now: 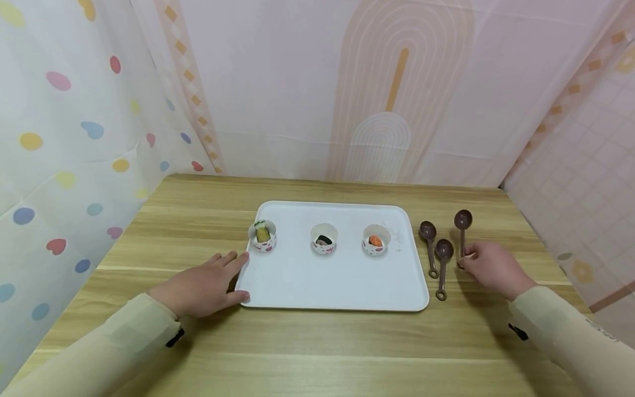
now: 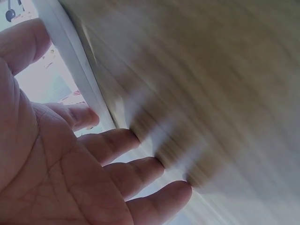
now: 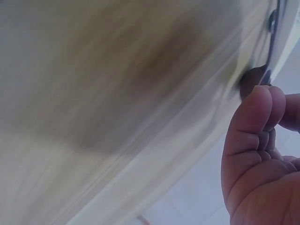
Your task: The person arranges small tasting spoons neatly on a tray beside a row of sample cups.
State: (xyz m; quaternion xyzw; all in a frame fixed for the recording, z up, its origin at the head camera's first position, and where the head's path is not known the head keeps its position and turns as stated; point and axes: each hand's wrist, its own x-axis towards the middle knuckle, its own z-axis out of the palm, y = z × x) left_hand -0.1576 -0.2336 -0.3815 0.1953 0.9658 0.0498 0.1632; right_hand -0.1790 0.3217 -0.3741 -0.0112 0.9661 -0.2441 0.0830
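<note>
At the right of the table, my right hand (image 1: 496, 269) pinches the handle end of a brown measuring spoon (image 1: 463, 219) between thumb and index finger. The spoon's round bowl points toward the back wall. Two more brown spoons, a far one (image 1: 428, 230) and a nearer one (image 1: 444, 251), lie between it and the tray. My left hand (image 1: 203, 284) rests at the left edge of a white tray (image 1: 327, 289), thumb by the near corner and index finger at the side. In the left wrist view, the outstretched fingers (image 2: 140, 171) touch the wood.
Three patterned paper cups stand in a row on the tray: the left cup (image 1: 263, 247) holds a yellow-green piece, the middle cup (image 1: 323, 250) a dark-edged piece, the right cup (image 1: 374, 251) an orange piece. Patterned cloth (image 1: 278, 110) hangs behind the wooden table (image 1: 317, 353).
</note>
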